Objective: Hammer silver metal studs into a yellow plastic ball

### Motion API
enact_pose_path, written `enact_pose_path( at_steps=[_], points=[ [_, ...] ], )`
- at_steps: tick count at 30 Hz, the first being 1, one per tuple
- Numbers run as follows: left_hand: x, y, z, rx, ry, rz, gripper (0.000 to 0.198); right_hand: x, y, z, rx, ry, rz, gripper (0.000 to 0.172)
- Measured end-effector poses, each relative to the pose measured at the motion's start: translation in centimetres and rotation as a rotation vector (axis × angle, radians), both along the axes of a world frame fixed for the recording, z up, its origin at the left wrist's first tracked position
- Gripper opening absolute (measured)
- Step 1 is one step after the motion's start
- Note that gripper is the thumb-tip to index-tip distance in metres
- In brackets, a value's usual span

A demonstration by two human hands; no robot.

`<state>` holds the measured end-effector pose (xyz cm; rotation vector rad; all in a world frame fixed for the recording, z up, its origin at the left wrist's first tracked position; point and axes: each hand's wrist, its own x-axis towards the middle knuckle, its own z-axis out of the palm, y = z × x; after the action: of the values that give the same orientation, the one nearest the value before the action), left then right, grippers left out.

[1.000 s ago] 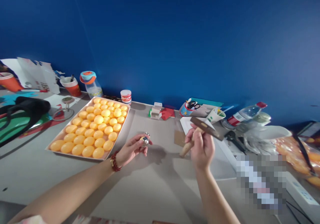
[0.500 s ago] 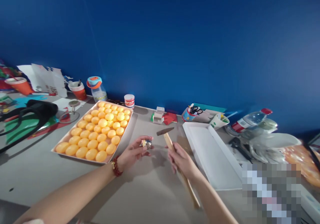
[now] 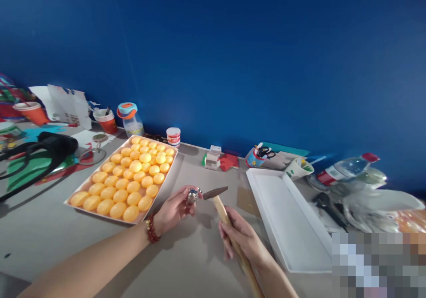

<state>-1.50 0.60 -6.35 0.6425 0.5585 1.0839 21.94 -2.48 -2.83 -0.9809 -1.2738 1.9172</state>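
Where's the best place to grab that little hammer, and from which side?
Grip the hammer by its wooden handle, mid-length, from the right, as the right hand does: the long handle slants back toward the person, leaving the metal head free.

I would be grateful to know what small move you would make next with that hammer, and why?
Probably a short, light tap rather than a swing. The right hand grips the hammer partway along its wooden handle. The hammer head sits level with, and almost touching, the shiny silver piece, which the left hand pinches in its fingertips, so those fingers are close to any blow.
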Motion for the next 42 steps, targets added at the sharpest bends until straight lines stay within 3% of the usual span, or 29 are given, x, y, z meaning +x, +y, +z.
enact_pose_path(
  at_steps=[6, 12, 23, 31, 42],
  points=[
    [0.2, -0.3, 0.1, 0.048, -0.008, -0.054, 0.028, -0.4, -0.4, -0.1, 0.059, -0.075, -0.064, 0.031],
    [0.1, -0.5, 0.3, -0.007, 0.006, -0.099, 0.033, -0.3, -1.1, -0.4, 0.094, -0.165, -0.007, 0.032],
    [0.2, -0.4, 0.7, -0.103, -0.068, -0.087, 0.032, -0.5, -1.3, 0.4, 0.112, -0.153, -0.042, 0.043],
    [0.2, -0.8, 0.6, -0.082, -0.044, -0.115, 0.032, -0.8, -1.8, 0.2, 0.194, -0.189, -0.037, 0.032],
    [0.2, -1.1, 0.4, -0.121, -0.041, -0.084, 0.035, -0.7, -2.0, 0.3, 0.199, -0.199, -0.063, 0.037]
  ],
)
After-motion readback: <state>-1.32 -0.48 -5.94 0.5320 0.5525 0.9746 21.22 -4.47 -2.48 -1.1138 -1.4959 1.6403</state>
